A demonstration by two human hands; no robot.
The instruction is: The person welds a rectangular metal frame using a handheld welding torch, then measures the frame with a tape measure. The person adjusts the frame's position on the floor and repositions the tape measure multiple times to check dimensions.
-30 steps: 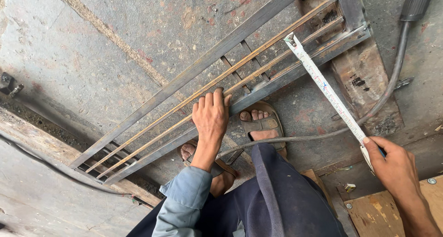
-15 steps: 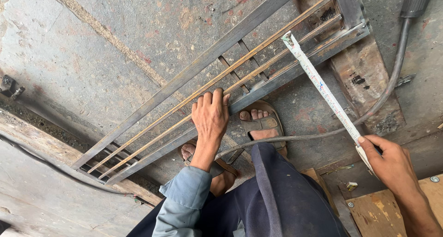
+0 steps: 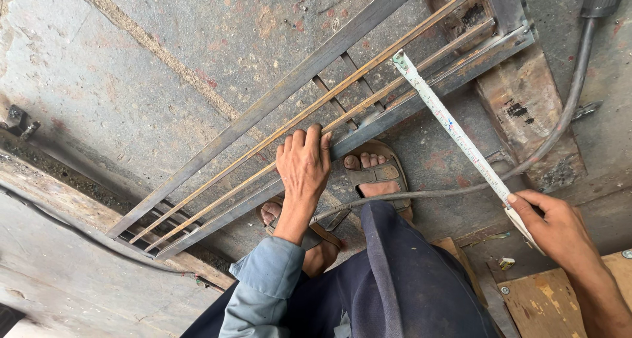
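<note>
On concrete floor [image 3: 164,81], long steel frame [image 3: 296,91] lies diagonally with two thin rusty rods [image 3: 368,81] running along inside it. Left hand [image 3: 304,163] pressed flat on frame's near rail, fingers close together over the edge. Right hand [image 3: 553,226] pinches the case end of a tape measure [image 3: 447,124], blade stretched up to frame's near rail. Sandalled feet [image 3: 375,173] just below the frame; grey cable [image 3: 559,124] crosses under the tape.

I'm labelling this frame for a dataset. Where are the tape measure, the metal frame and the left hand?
tape measure [image 3: 447,124]: head view, middle of the extended blade.
metal frame [image 3: 263,111]: head view, its far long bar.
left hand [image 3: 304,167]: head view, back of the hand, fingers on the frame.
</note>
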